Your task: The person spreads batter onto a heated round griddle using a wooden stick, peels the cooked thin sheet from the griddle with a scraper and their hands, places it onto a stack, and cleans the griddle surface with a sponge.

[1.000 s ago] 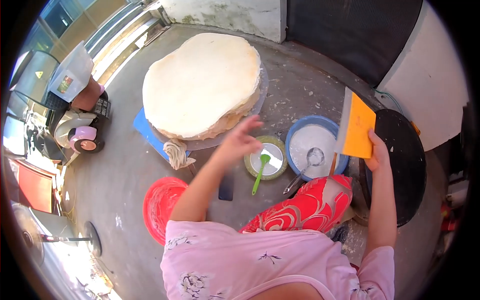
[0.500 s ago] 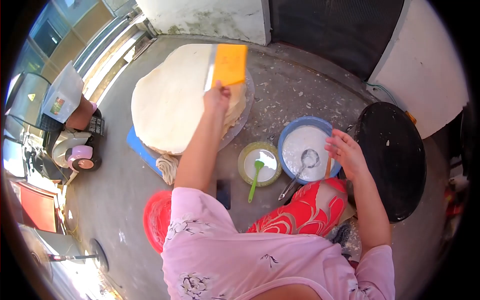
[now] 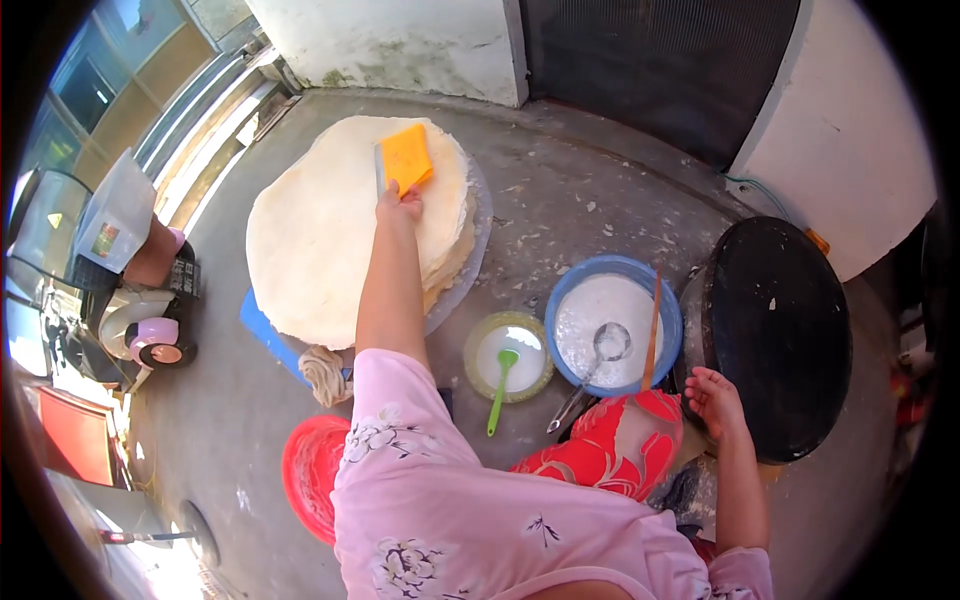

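Note:
My left hand (image 3: 403, 203) grips an orange scraper (image 3: 407, 155) with a pale blade edge. It is over the right part of a tall stack of pale, round, thin flatbread sheets (image 3: 310, 230). My right hand (image 3: 717, 402) has nothing in it, its fingers loosely curled and apart, by the near-left edge of a large black round griddle (image 3: 785, 340). Left of that hand, a blue basin (image 3: 677, 350) of white batter holds a metal ladle (image 3: 612, 342) and a wooden stick (image 3: 652, 345). A green spatula (image 3: 499, 395) rests in a yellow-green bowl (image 3: 471, 368) of white liquid.
A red basin (image 3: 300, 480) stands on the floor at lower left. A beige cloth (image 3: 326, 377) lies beside the stack, near a blue board (image 3: 265, 335). White flakes litter the concrete floor (image 3: 530, 190). A pink-and-black machine (image 3: 160, 340) and a clear plastic box (image 3: 115, 215) are at left.
My left hand has brought the scraper leftward and down onto or close over the stack. My right hand has dropped from beside the blue basin toward the griddle's near edge, its fingers more curled.

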`<state>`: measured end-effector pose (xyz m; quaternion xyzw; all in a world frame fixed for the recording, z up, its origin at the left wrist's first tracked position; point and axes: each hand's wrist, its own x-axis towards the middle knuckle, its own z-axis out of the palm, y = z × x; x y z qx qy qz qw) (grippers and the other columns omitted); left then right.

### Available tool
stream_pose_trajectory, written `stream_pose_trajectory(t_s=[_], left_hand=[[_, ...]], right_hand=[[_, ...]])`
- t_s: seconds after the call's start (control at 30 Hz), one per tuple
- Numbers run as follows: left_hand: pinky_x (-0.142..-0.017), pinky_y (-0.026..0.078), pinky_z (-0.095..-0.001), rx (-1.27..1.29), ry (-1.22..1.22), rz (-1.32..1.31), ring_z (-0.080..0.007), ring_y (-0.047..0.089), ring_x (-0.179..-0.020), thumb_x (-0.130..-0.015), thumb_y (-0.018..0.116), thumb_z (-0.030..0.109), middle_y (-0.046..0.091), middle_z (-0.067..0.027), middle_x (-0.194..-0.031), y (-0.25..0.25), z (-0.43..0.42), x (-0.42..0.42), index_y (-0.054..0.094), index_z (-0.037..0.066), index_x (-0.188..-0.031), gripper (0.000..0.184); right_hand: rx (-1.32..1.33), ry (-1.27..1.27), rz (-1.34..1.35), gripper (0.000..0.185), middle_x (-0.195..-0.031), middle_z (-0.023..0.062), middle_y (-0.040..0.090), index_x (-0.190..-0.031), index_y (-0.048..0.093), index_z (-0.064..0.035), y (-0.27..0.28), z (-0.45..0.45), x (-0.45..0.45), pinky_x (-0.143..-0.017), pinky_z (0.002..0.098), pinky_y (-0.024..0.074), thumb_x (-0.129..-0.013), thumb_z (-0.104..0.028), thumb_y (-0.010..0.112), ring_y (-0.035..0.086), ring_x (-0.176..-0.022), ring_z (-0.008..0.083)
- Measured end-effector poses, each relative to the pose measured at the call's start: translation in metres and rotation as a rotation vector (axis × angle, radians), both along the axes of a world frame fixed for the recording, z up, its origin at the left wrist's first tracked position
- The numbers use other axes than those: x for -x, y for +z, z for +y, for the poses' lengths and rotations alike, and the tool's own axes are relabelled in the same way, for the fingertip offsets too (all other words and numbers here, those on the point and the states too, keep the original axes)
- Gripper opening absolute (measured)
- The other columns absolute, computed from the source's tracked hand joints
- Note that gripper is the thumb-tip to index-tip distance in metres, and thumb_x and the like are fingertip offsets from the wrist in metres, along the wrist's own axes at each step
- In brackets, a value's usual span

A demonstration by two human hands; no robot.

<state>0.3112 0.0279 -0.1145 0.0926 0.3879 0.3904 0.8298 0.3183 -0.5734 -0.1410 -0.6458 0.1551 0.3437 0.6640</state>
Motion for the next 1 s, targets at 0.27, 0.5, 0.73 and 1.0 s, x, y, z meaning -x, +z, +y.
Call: stream_pose_trajectory(t_s=[0.27,0.5,0.73,1.0], left_hand=[[-0.083,0.043,-0.035,-0.852,-0.6,0.715,-0.0323,0.048,-0.101,-0.086,0.051,0.028,0.043,-0.0167,-0.123,0.051,-0.041,0.086,0.041,0.001,-0.122,0.046],[-0.101,0.006,-0.0568,-1.014,-0.989,2.076,-0.0367,0.004,-0.132,-0.081,0.022,0.064,0.011,-0.0176,-0.143,0.035,-0.019,0.203,0.023,0.02,-0.137,0.071],[-0.101,0.009,-0.0567,-1.045,-1.045,2.154,-0.0365,0.011,-0.131,-0.08,0.024,0.065,0.013,-0.0172,-0.143,0.022,-0.032,0.222,0.016,0.02,-0.139,0.075],[-0.101,0.009,-0.0569,-1.078,-0.905,2.099,-0.0339,0.012,-0.131,-0.083,0.025,0.06,0.017,-0.0143,-0.143,0.022,-0.033,0.223,0.021,0.016,-0.137,0.069]], right_hand=[[0.006,0.013,0.046,0.018,-0.082,0.0029,0.06,-0.101,0.052,-0.0072,-0.026,-0.003,0.01,-0.059,0.0248,0.044,-0.084,-0.012,0.053,0.057,-0.067,0.0113],[-0.013,-0.018,0.047,0.016,-0.08,0.0002,0.06,-0.099,0.054,-0.0082,-0.05,-0.021,0.025,-0.059,0.0248,0.0434,-0.084,-0.011,0.051,0.056,-0.066,0.0102],[-0.027,0.016,0.066,0.014,-0.081,-0.0002,0.06,-0.097,0.055,-0.0088,-0.054,-0.033,0.04,-0.059,0.0241,0.0429,-0.085,-0.013,0.048,0.056,-0.069,0.0095],[-0.066,-0.03,0.094,0.014,-0.077,0.0011,0.059,-0.097,0.054,-0.0088,-0.062,-0.056,0.075,-0.054,0.0249,0.0426,-0.087,-0.015,0.047,0.056,-0.065,0.0122]])
